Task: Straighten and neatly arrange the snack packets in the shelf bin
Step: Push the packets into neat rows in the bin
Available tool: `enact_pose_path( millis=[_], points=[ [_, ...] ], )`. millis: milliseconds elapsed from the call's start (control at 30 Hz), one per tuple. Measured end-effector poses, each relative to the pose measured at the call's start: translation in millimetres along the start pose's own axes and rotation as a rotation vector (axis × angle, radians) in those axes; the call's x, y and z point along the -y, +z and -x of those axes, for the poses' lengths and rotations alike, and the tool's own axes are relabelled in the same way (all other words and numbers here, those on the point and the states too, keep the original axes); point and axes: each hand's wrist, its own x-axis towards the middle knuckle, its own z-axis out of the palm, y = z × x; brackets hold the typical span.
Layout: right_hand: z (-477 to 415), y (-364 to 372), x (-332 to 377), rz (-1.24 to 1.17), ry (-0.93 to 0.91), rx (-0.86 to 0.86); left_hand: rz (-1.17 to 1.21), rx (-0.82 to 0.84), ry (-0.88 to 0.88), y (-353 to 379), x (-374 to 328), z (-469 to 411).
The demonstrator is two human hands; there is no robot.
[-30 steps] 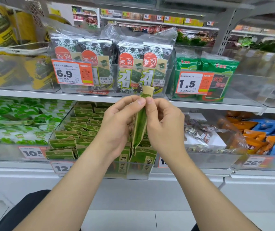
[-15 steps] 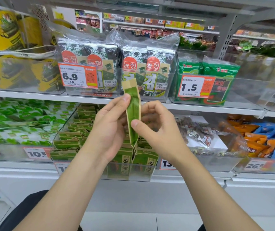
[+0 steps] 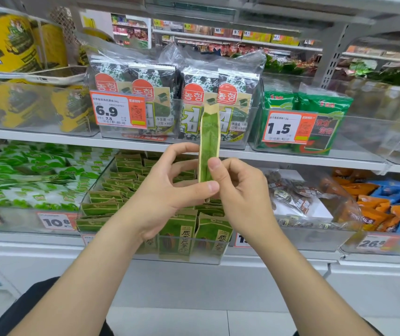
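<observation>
Pinching the bottom end of 1 green snack packet (image 3: 208, 141) in the left grip (image 3: 167, 197), thumb across it, fingers curled in behind. Stands it upright and edge-on, higher than half a second ago, in front of the upper shelf and above the shelf bin (image 3: 194, 258). Clamps its lower part in the right grip (image 3: 240, 197), thumb on top. Probably means flattening nearly done, slotting back still due. Counts in the bin: leaning rows at left beyond telling, 2 front packets (image 3: 178, 236) upright, a 3rd half hidden.

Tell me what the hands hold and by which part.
One slim green packet, upright: the left hand and right hand both pinch its lower half, leaving the top end free.
</observation>
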Motion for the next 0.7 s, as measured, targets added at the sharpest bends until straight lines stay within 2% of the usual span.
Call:
enact_pose_path(
  millis=[300,400,533,600,700],
  points=[
    [-2,-5,-3,-0.031,0.008,0.042,0.034,-0.025,-0.037,-8,-3,2],
    [-1,-7,2,-0.162,0.034,0.060,0.085,-0.005,-0.048,-8,-2,2],
    [-4,-10,0,-0.323,0.143,0.067,0.152,0.115,-0.074,-7,-6,4],
    [-5,-11,-1,-0.374,0.220,0.073,0.127,0.160,-0.096,-6,-6,5],
    [-7,-12,-4,-0.306,0.215,0.042,-0.018,0.174,-0.097,-6,-5,4]
  ],
)
